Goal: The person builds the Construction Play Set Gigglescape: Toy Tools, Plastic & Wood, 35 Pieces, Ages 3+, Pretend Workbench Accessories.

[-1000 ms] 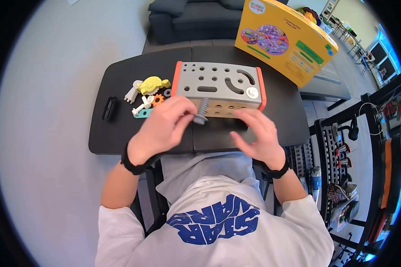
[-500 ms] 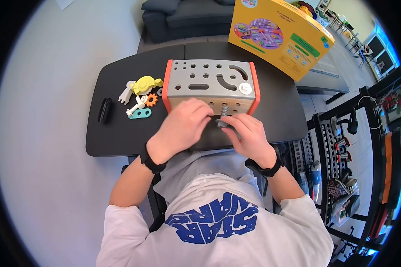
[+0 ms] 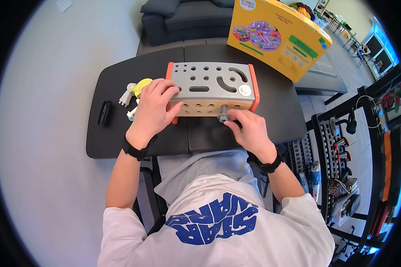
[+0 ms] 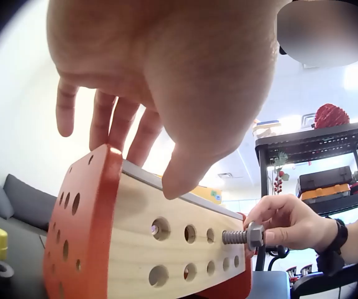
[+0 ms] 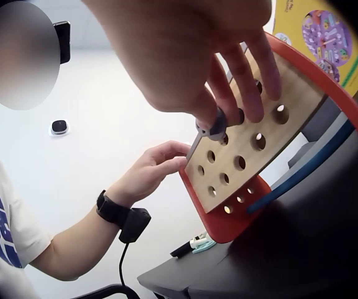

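A toy workbench box (image 3: 209,95) with a grey top, red ends and a wooden front panel (image 4: 138,230) full of holes stands on the table. My right hand (image 3: 253,132) pinches a grey toy bolt (image 3: 223,117) by its hex head, between thumb and fingers. The threaded shank points at a hole in the upper row of the front, its tip right at the panel in the left wrist view. At the box's left end is my left hand (image 3: 151,109), fingers extended over the top corner and thumb at the front edge. A white bolt head (image 3: 245,90) sits in the top's right corner.
Left of the box, partly behind my left hand, lie a yellow toy piece (image 3: 142,85), a pale grey claw-shaped piece (image 3: 126,95) and a white bolt (image 3: 132,114). A black object (image 3: 104,112) lies farther left. The yellow play set carton (image 3: 272,49) stands behind at right.
The bolt has passed from my left hand to my right and come up to the front panel. My left hand has moved left to the box's corner.
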A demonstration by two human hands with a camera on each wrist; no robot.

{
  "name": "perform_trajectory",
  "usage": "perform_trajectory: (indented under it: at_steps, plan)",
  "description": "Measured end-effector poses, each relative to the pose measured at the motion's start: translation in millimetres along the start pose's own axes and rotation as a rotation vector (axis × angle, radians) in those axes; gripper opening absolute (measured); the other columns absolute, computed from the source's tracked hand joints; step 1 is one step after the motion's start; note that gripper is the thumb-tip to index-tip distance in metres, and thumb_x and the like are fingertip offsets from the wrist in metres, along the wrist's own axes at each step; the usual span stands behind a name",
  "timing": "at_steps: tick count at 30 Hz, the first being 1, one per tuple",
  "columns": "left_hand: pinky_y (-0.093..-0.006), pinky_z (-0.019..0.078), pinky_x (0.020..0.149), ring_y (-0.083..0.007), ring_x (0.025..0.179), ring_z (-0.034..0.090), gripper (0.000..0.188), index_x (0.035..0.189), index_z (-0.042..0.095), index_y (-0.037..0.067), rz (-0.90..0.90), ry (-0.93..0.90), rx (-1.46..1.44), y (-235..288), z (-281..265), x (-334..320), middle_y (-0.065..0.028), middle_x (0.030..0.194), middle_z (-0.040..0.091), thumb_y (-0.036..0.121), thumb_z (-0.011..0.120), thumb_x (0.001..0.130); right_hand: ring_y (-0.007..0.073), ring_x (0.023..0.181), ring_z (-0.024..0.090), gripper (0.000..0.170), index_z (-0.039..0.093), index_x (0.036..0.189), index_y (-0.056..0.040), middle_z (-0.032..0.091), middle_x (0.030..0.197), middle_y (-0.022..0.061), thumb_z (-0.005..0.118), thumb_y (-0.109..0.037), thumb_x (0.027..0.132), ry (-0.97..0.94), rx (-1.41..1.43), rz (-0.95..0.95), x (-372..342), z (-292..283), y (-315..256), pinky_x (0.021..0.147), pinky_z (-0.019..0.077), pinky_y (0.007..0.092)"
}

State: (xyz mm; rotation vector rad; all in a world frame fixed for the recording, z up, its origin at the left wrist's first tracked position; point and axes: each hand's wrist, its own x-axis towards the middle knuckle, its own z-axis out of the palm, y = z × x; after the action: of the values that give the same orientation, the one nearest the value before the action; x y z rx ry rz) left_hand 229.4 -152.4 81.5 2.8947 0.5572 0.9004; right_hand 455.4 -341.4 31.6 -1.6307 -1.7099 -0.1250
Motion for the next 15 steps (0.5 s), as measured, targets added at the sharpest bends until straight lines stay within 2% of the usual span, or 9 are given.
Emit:
perform_trajectory:
  at_steps: [3, 5, 6, 8, 9, 11, 14, 15]
  plan:
    - [-0.0444, 0.044, 0.101, -0.0311, 0.117, 0.056, 0.031, 0.104, 0.066, 0.004, 0.028, 0.013, -0.004, -4, 5, 2, -0.0087, 0.116, 0.062, 0.021, 0.078, 0.081, 0.0278, 0.071, 0.068, 0.018, 0.07, 0.1, -0.0082, 0.07, 0.079, 0.0075, 0.078, -0.014, 0.085, 0.028, -0.055, 0.062, 0, 2, 6, 0.063, 0.0543, 0.0381]
    - [-0.0441, 0.0432, 0.1, -0.0315, 0.118, 0.055, 0.032, 0.103, 0.066, 0.004, 0.038, 0.006, -0.013, -5, 8, 5, -0.0091, 0.118, 0.062, 0.023, 0.079, 0.08, 0.0274, 0.062, 0.067, 0.016, 0.072, 0.086, -0.0084, 0.069, 0.07, 0.006, 0.079, -0.022, 0.086, 0.038, -0.098, 0.165, 2, 2, 12, 0.058, 0.0534, 0.0374]
    - [-0.0441, 0.0432, 0.1, -0.0315, 0.118, 0.055, 0.032, 0.103, 0.066, 0.004, 0.034, 0.011, -0.008, -5, 9, 4, -0.0091, 0.118, 0.062, 0.023, 0.079, 0.08, 0.0274, 0.062, 0.067, 0.016, 0.072, 0.086, -0.0084, 0.069, 0.07, 0.006, 0.079, -0.022, 0.086, 0.038, -0.097, 0.157, 3, 2, 12, 0.058, 0.0534, 0.0374]
    - [-0.0438, 0.042, 0.101, -0.0323, 0.119, 0.054, 0.033, 0.101, 0.065, 0.003, 0.034, -0.013, -0.043, -2, 10, 2, -0.0096, 0.121, 0.061, 0.023, 0.079, 0.079, 0.0282, 0.055, 0.066, 0.034, 0.072, 0.071, -0.0086, 0.067, 0.06, 0.0066, 0.078, -0.037, 0.087, 0.031, -0.237, 0.249, 4, 2, 13, 0.054, 0.0526, 0.0369]
    - [-0.0444, 0.0403, 0.102, -0.0328, 0.119, 0.053, 0.034, 0.1, 0.065, 0.004, 0.038, -0.011, -0.057, 0, 12, 0, -0.0099, 0.122, 0.06, 0.025, 0.08, 0.079, 0.0282, 0.055, 0.066, 0.034, 0.072, 0.071, -0.0086, 0.067, 0.06, 0.0066, 0.078, -0.037, 0.087, 0.032, -0.236, 0.244, 4, 2, 15, 0.054, 0.0526, 0.0369]
    - [-0.0448, 0.0398, 0.103, -0.033, 0.119, 0.053, 0.034, 0.1, 0.064, 0.004, 0.048, -0.013, -0.059, 7, 10, -3, -0.01, 0.122, 0.06, 0.026, 0.08, 0.079, 0.0291, 0.055, 0.067, 0.048, 0.071, 0.065, -0.0074, 0.066, 0.057, 0.0089, 0.077, -0.051, 0.085, -0.003, -0.346, 0.335, 4, 0, 22, 0.054, 0.0533, 0.0368]
    - [-0.0458, 0.038, 0.105, -0.0335, 0.121, 0.053, 0.037, 0.102, 0.063, 0.005, 0.059, -0.05, -0.083, 15, 5, -7, -0.0103, 0.123, 0.06, 0.029, 0.08, 0.079, 0.0279, 0.056, 0.069, 0.049, 0.074, 0.068, -0.0043, 0.068, 0.06, 0.0093, 0.079, -0.05, 0.083, -0.05, -0.379, 0.427, 6, -13, 23, 0.056, 0.0544, 0.0353]
    - [-0.0465, 0.0372, 0.106, -0.0339, 0.122, 0.052, 0.039, 0.102, 0.062, 0.005, 0.09, -0.077, -0.102, 18, 4, -8, -0.0103, 0.125, 0.059, 0.03, 0.08, 0.078, 0.0303, 0.058, 0.07, 0.055, 0.075, 0.069, -0.0026, 0.068, 0.06, 0.0117, 0.078, -0.056, 0.082, -0.064, -0.368, 0.465, 7, -17, 25, 0.058, 0.0554, 0.0367]
